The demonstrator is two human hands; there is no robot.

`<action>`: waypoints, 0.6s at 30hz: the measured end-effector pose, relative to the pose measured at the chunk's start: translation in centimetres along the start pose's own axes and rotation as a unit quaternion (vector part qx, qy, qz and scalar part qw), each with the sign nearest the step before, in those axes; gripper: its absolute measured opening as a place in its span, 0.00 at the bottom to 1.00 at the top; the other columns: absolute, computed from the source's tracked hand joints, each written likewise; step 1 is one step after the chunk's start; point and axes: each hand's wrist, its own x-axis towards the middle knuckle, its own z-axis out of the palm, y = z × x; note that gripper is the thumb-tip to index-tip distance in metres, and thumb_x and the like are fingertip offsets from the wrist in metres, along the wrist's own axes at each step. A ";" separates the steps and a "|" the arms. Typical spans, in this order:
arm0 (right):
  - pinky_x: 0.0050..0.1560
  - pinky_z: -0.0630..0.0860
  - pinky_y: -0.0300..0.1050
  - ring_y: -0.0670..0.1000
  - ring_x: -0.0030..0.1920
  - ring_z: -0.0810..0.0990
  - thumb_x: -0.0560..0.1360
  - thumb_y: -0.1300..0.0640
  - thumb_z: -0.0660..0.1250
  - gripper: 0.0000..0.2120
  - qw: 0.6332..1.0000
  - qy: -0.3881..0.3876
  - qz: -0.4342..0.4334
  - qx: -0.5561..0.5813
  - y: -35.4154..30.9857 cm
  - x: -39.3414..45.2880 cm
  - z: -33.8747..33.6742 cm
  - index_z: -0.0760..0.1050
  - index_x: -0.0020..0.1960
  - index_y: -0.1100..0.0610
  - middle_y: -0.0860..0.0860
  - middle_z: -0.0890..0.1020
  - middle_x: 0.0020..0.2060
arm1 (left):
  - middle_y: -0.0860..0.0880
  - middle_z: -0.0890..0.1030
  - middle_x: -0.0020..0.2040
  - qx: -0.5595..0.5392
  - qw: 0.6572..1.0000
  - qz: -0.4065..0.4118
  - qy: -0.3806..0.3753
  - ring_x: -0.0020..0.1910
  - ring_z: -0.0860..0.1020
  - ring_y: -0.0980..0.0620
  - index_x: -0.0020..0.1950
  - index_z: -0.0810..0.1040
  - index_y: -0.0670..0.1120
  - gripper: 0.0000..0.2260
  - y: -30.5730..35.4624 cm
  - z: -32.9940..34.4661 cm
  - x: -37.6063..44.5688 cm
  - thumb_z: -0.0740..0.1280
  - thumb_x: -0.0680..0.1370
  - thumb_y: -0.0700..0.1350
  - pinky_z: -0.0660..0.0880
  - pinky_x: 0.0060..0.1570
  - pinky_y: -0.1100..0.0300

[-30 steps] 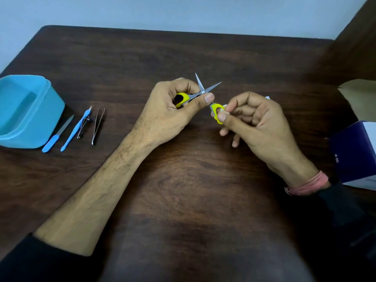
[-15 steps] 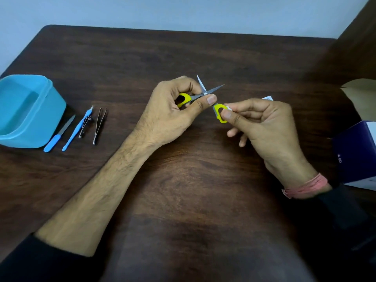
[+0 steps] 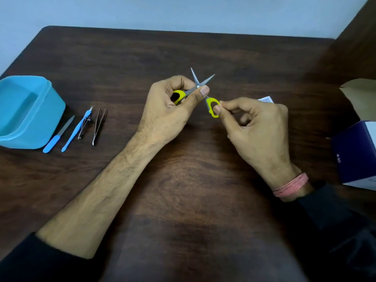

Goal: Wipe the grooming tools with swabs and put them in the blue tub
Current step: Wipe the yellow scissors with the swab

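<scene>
Head view | scissors [image 3: 200,86] blades apart, between hands; left hand [image 3: 168,110] grips one loop | right hand [image 3: 256,127] pinches other.

The blue tub [image 3: 30,112] runs off the frame at 9 o'clock. At 3 o'clock, a dark blue box [image 3: 355,153] is cut off — its print is too small to read. The left hand [image 3: 162,110] hides 1 scissors [image 3: 200,86] handle.

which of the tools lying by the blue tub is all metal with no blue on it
The silver metal tweezers, rightmost of the row. The nail file has a blue handle, and the slim blue tool lies against small clippers.
</scene>
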 end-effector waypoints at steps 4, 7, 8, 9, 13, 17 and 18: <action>0.38 0.70 0.31 0.46 0.28 0.78 0.81 0.52 0.79 0.04 1.000 0.018 -0.007 -0.020 0.3 0.0 0.0 0.91 0.51 0.52 0.29 0.73 0.29 | 0.60 0.69 0.28 0.009 1.000 0.001 -0.013 0.27 0.66 0.61 0.42 0.82 0.46 0.12 0.3 0.2 -0.1 0.77 0.84 0.47 0.63 0.31 0.70; 0.40 0.71 0.35 0.43 0.33 0.73 0.81 0.56 0.79 0.04 0.997 0.038 -0.040 -0.047 0.2 -0.1 0.1 0.91 0.54 0.54 0.35 0.80 0.36 | 0.59 0.70 0.28 0.018 0.999 0.013 -0.025 0.27 0.66 0.61 0.43 0.83 0.43 0.12 0.4 0.2 -0.3 0.76 0.84 0.47 0.64 0.31 0.69; 0.40 0.73 0.38 0.42 0.34 0.73 0.81 0.56 0.78 0.04 0.996 0.040 -0.053 -0.052 0.3 -0.1 0.0 0.91 0.54 0.55 0.40 0.83 0.37 | 0.59 0.71 0.29 0.016 0.999 0.018 -0.022 0.28 0.67 0.61 0.43 0.83 0.43 0.12 0.4 0.2 -0.3 0.76 0.84 0.47 0.64 0.32 0.69; 0.39 0.74 0.41 0.42 0.33 0.72 0.82 0.56 0.78 0.04 0.996 0.041 -0.060 -0.051 0.4 0.0 0.0 0.91 0.54 0.55 0.43 0.84 0.37 | 0.59 0.71 0.30 0.013 1.000 0.023 -0.015 0.28 0.67 0.61 0.44 0.83 0.42 0.12 0.4 0.2 -0.3 0.76 0.84 0.47 0.64 0.32 0.69; 0.36 0.66 0.31 0.42 0.26 0.72 0.81 0.52 0.79 0.04 0.998 0.047 -0.029 -0.021 0.3 0.0 0.2 0.91 0.51 0.52 0.33 0.72 0.27 | 0.59 0.71 0.31 0.000 0.999 0.027 0.027 0.29 0.66 0.61 0.44 0.81 0.38 0.14 0.2 0.5 -0.4 0.77 0.83 0.46 0.65 0.34 0.68; 0.36 0.64 0.27 0.39 0.26 0.75 0.80 0.53 0.80 0.04 0.999 0.043 0.006 0.019 0.5 -0.1 0.2 0.91 0.50 0.53 0.32 0.73 0.26 | 0.59 0.71 0.31 0.003 0.999 0.035 0.026 0.29 0.67 0.61 0.44 0.81 0.39 0.14 0.3 0.8 -0.5 0.76 0.84 0.46 0.65 0.34 0.68; 0.37 0.65 0.28 0.39 0.27 0.74 0.80 0.54 0.80 0.04 0.999 0.050 -0.002 0.017 0.5 -0.1 0.2 0.91 0.50 0.54 0.33 0.75 0.28 | 0.59 0.70 0.31 0.007 0.999 0.036 0.018 0.29 0.67 0.61 0.44 0.81 0.39 0.14 0.5 0.8 -0.5 0.76 0.84 0.46 0.64 0.34 0.68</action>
